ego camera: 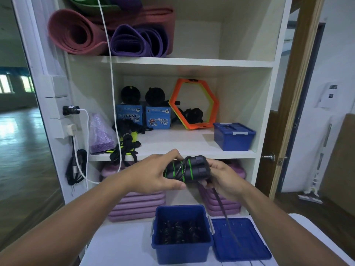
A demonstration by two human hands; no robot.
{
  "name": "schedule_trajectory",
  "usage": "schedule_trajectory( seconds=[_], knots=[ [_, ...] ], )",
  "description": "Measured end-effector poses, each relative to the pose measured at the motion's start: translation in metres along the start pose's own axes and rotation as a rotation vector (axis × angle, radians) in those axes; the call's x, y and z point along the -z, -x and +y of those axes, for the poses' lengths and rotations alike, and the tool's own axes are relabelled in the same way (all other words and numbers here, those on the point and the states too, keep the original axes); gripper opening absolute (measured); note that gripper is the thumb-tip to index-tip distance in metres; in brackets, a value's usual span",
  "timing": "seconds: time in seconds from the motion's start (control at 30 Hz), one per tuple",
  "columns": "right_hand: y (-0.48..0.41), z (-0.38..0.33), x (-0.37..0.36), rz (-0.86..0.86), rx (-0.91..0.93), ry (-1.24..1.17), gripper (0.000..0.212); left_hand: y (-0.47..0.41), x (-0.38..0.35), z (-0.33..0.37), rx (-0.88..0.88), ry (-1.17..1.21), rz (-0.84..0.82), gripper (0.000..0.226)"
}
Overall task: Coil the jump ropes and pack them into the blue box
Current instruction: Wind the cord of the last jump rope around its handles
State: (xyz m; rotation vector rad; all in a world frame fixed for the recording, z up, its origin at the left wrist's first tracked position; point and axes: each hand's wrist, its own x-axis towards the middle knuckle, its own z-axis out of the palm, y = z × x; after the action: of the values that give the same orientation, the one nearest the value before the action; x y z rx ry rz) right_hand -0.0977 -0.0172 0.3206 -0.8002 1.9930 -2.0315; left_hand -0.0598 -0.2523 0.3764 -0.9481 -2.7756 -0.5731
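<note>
Both hands, left hand and right hand, grip a jump rope's paired handles, winding cord; next, finish wrapping, drop into the open blue box.

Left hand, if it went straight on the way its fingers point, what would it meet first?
The jump rope handles, which the left hand already grips. Straight past them, to the right, is the right hand, holding the same bundle, though depth is hard to judge.

Bare left forearm, right forearm.
</note>
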Motion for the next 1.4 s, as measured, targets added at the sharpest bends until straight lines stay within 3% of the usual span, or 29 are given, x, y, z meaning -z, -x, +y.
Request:
schedule_trajectory(
  seconds=[0.07,0.13,0.2,0.27,0.43,0.73,0.93,1.1,1.2,1.3,1.4],
  knots=[
    [0.001,0.004,0.003,-0.072,-0.004,-0.027,0.034,-0.003,0.002,-0.005,0.023,-0.012,0.009,0.062],
    [0.003,0.005,0.004,-0.124,-0.036,-0.043,0.05,-0.006,0.001,-0.01,0.046,-0.038,0.008,0.066],
    [0.001,0.005,0.003,-0.104,-0.101,-0.051,0.073,-0.009,-0.003,-0.012,0.06,-0.061,-0.002,0.065],
    [-0.002,0.003,-0.003,-0.027,-0.157,0.037,0.079,-0.014,-0.009,-0.013,0.072,-0.096,-0.01,0.064],
    [-0.008,-0.001,-0.014,0.213,-0.164,0.176,0.047,-0.021,-0.017,-0.01,0.092,-0.221,-0.021,0.066],
    [-0.008,-0.006,0.0,0.208,-0.103,0.149,0.031,-0.017,-0.014,-0.021,-0.004,-0.054,-0.181,0.09],
    [-0.011,-0.004,0.003,0.216,-0.07,0.144,0.033,-0.018,-0.025,-0.025,0.06,-0.145,-0.06,0.081],
    [-0.01,-0.008,0.009,0.224,0.036,0.135,0.055,-0.016,-0.02,-0.025,0.036,0.072,0.003,0.069],
    [-0.009,0.001,0.009,0.37,0.016,0.011,0.054,-0.01,-0.02,-0.023,0.088,0.307,0.046,0.065],
    [-0.002,0.03,0.003,0.381,-0.018,0.162,0.049,-0.008,-0.009,-0.02,0.099,0.648,0.238,0.059],
    [0.008,0.055,-0.005,0.303,-0.021,0.257,0.042,-0.016,0.005,-0.024,0.177,0.719,0.432,0.054]
  ],
)
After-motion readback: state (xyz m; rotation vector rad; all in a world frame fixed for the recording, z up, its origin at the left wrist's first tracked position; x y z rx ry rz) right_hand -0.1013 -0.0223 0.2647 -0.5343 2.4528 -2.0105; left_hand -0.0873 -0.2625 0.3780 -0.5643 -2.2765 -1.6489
